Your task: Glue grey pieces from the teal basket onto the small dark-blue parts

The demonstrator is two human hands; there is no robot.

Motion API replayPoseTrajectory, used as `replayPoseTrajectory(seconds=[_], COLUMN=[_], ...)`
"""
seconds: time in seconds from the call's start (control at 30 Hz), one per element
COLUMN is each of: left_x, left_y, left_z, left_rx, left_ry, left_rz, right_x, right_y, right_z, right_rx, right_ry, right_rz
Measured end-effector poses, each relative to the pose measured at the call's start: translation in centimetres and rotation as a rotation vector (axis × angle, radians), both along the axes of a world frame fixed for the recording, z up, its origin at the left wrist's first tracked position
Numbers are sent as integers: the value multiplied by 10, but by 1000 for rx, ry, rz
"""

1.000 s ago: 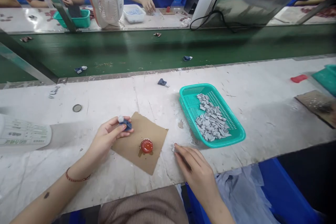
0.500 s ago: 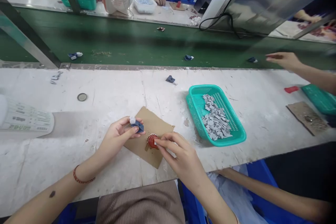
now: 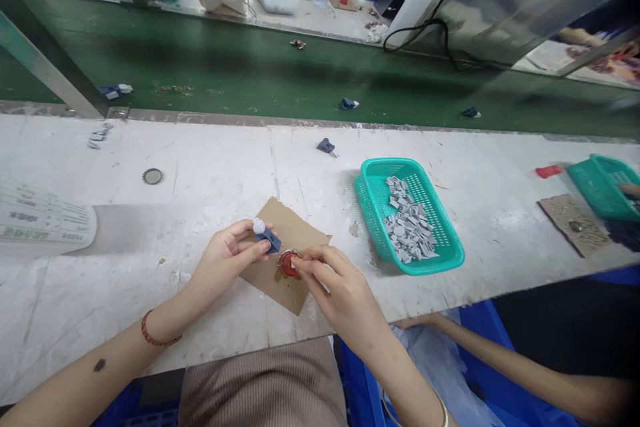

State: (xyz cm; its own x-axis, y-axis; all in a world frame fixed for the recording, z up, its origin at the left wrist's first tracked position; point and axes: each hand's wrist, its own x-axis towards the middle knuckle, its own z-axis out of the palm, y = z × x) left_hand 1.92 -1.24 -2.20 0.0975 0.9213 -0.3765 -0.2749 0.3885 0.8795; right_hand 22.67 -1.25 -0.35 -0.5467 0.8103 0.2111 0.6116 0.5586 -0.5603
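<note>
My left hand (image 3: 234,252) is closed on a small dark-blue plastic piece (image 3: 270,240) with a whitish rounded knob on top. It is held above the left side of a brown cardboard sheet (image 3: 280,213). Over the sheet's right side, my right hand (image 3: 337,280) pinches a small pale grey piece (image 3: 293,265), its fingertips at a small red cap (image 3: 287,261) lying on the cardboard. The cap's contents are too small to make out. To the right stands a green basket (image 3: 367,227) with many loose grey plastic pieces (image 3: 413,230).
Beyond the table edge, several blue-and-white pieces lie on a green belt (image 3: 240,77). On the table are a dark piece (image 3: 326,145), a bottle cap (image 3: 153,176) and a white tub (image 3: 45,220). A co-worker's arm (image 3: 510,360), cardboard (image 3: 573,223) and basket (image 3: 595,180) are at right.
My right fingertips have moved slightly left, in over the red cap. The co-worker's hand at right has left the belt, and fingers now show at the right-hand basket. Belt pieces have shifted left.
</note>
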Motion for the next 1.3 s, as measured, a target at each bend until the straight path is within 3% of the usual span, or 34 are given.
replayPoseTrajectory(seconds=[0.23,0.4,0.67,0.8,1.3], left_x=[2,2,6,8,9], left_y=[-3,-4,-12,-16,-22], left_z=[-1,-3,2,4,5], left_rx=[18,41,81,99,153], left_ry=[-33,-74,-92,-127,-148], left_rz=[-1,-6,-65,-66,-24], right_x=[2,4,1,-9,-28], right_y=[-1,1,14,12,9], right_z=[-2,-1,10,13,21], right_rx=[17,-68,-691,-889,-736], right_ry=[-1,61,669,810,725], right_rz=[16,-3,-340,-395,-275])
